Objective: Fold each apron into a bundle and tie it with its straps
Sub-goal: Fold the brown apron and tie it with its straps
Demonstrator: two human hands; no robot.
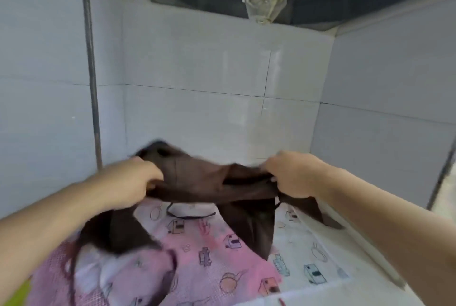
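A dark brown apron point(202, 182) hangs stretched between my two hands above the counter. My left hand point(133, 182) grips its left edge with curled fingers. My right hand point(288, 175) grips the right edge. Loose parts of the brown cloth droop down on both sides, and a thin dark strap point(190, 215) loops below it. Underneath lies a pink and white patterned apron point(217, 256), spread on the surface. The picture is blurred by motion.
White tiled walls point(197, 71) close in the corner behind and on both sides. A dark pipe point(92, 83) runs down the left wall. A range hood with a glass cup point(265, 7) hangs overhead. Pink checked fabric point(49, 281) lies at lower left.
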